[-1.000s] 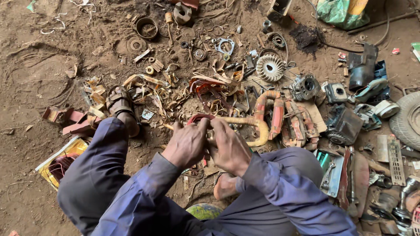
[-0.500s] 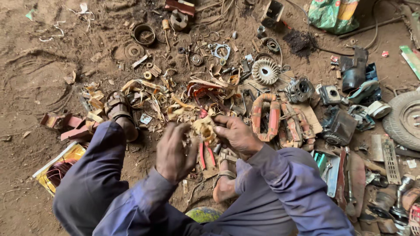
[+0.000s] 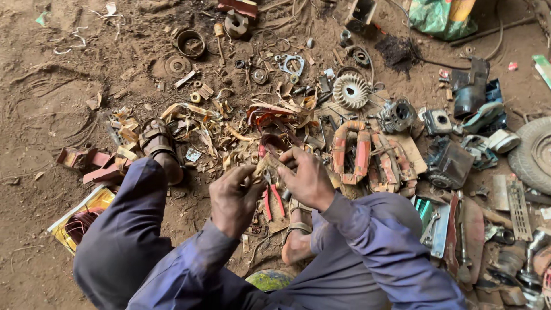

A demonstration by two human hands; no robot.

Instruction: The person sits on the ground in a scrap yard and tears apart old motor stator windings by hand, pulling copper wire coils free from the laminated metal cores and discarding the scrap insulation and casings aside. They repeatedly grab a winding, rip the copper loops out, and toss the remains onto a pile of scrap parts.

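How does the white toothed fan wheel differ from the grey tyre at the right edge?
The white fan wheel is pale, with radial teeth around a small centre hole, and lies fully in view among the scrap. The grey tyre is darker, looks larger, has a treaded outer band, and is cut off by the picture's right edge. The wheel lies up beyond the hands; the tyre lies off to the right. Both are round and lie flat on the dirt.

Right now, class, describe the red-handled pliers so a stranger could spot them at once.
Start at the person's two hands, left hand and right hand, pinching a tan strip over the dirt floor. Directly beneath them lie the pliers, between the knees, beside a sandalled foot. Their two slim bright red handles stand out from the rusty brown scrap around.
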